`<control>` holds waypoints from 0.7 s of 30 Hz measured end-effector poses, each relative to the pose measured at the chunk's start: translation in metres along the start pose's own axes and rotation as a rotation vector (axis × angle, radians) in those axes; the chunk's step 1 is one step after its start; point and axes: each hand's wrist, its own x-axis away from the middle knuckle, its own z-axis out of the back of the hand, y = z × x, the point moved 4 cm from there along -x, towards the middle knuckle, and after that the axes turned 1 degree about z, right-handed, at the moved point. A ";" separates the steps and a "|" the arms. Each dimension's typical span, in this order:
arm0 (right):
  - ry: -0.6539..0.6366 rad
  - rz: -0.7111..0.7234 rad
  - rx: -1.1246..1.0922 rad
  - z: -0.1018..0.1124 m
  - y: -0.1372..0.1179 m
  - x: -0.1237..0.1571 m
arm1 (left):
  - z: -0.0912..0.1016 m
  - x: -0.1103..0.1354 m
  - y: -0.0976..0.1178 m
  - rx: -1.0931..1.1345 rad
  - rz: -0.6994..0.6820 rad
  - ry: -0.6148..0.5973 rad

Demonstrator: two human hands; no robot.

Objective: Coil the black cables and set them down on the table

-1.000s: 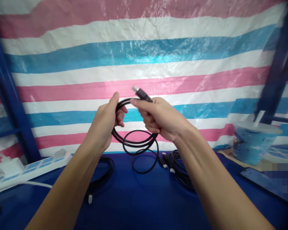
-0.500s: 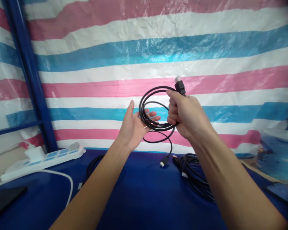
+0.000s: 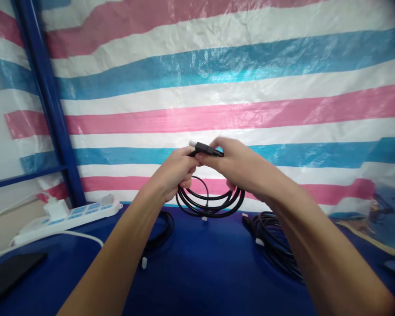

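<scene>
A looped black cable [image 3: 213, 213] hangs between my two hands, just above the blue table. My left hand [image 3: 176, 173] is closed round the coil's left side. Meeting it at the top, my right hand [image 3: 237, 164] grips the coil near the black plug [image 3: 206, 149], whose bare metal tip points left. Part of the loops is hidden behind my fingers. Below the coil, the cable's other end shows a small pale tip [image 3: 204, 218].
Another coiled black cable [image 3: 164, 230] lies left, partly behind my left forearm. A larger cable bundle [image 3: 273, 237] lies right. At the left are a white power strip [image 3: 85, 213] with a plugged-in adapter [image 3: 56, 208] and a dark flat device [image 3: 15, 274]. Striped sheeting [image 3: 217, 118] hangs behind.
My left hand has gone from spread fingers to gripping the coil. My right hand has turned and moved down and left, tipping the plug leftward. The coil now hangs lower.
</scene>
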 end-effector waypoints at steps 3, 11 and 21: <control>0.291 0.172 0.201 0.005 -0.007 -0.002 | -0.002 0.006 0.009 -0.105 -0.049 0.062; 0.116 0.202 -0.048 0.010 -0.005 -0.001 | -0.015 0.030 0.040 -0.306 -0.155 0.000; 0.336 -0.018 -0.339 -0.003 -0.012 -0.002 | 0.011 0.023 0.040 -0.384 -0.345 0.019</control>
